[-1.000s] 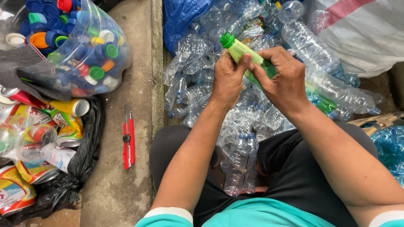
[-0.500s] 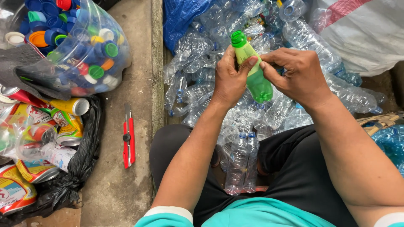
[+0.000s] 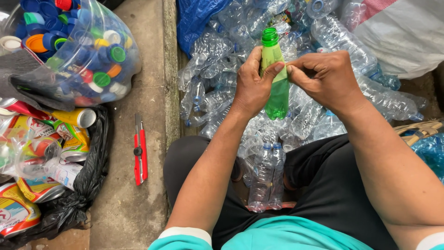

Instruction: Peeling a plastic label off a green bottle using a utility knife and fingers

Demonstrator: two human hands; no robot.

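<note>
A green plastic bottle (image 3: 277, 97) with a green cap stands nearly upright between my hands, above a heap of crushed clear plastic bottles (image 3: 217, 97). My left hand (image 3: 252, 83) wraps around the bottle's middle. My right hand (image 3: 321, 78) pinches at the bottle's upper side, fingertips meeting my left thumb; what it pinches is too small to tell. Two flattened clear bottles (image 3: 266, 178) lie between my legs.
A clear bag of coloured bottle caps (image 3: 78, 51) sits at the upper left. Crushed cans in a black bag (image 3: 60, 153) lie below it. A red utility knife (image 3: 140, 155) rests on the concrete. A white sack (image 3: 407, 32) and blue bag (image 3: 196, 18) are beyond.
The green bottle has turned from tilted toward the left to nearly upright, cap pointing away. Both hands shifted slightly right and up with it.
</note>
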